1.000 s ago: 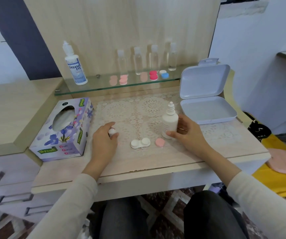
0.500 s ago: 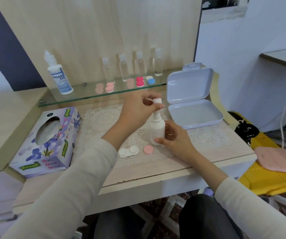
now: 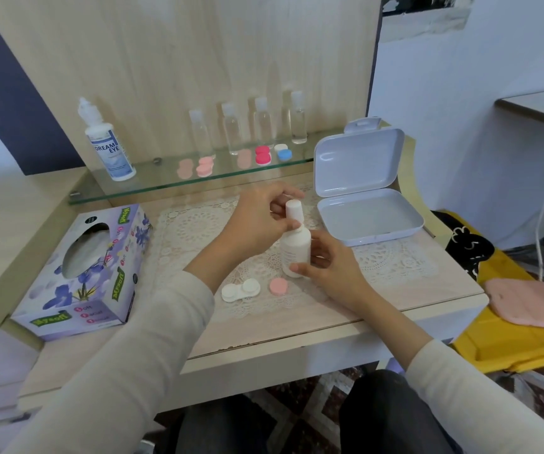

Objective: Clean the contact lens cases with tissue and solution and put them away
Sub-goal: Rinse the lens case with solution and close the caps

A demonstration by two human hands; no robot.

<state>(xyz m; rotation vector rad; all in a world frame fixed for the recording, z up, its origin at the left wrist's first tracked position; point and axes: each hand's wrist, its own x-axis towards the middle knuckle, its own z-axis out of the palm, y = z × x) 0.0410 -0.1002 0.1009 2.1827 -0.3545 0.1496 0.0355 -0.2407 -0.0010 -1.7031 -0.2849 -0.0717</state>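
A small white solution bottle (image 3: 294,250) stands on the lace mat at the desk's middle. My right hand (image 3: 328,269) grips its body low down. My left hand (image 3: 257,217) pinches the white cap (image 3: 294,210) on top of the bottle. In front of the bottle lie a white contact lens case (image 3: 240,290) with no lids on it and a loose pink lid (image 3: 278,287). A floral tissue box (image 3: 84,273) sits at the left.
An open pale blue plastic box (image 3: 367,204) stands at the right. The glass shelf (image 3: 166,183) behind carries a Dream Eye bottle (image 3: 108,149), several clear bottles (image 3: 247,126) and several pink, red and blue lens cases (image 3: 262,155). Yellow cloth and cables lie to the right.
My left hand rose from the desk with the white cap and brought it onto the bottle's tip. The right hand kept hold of the bottle. The camera moved closer.
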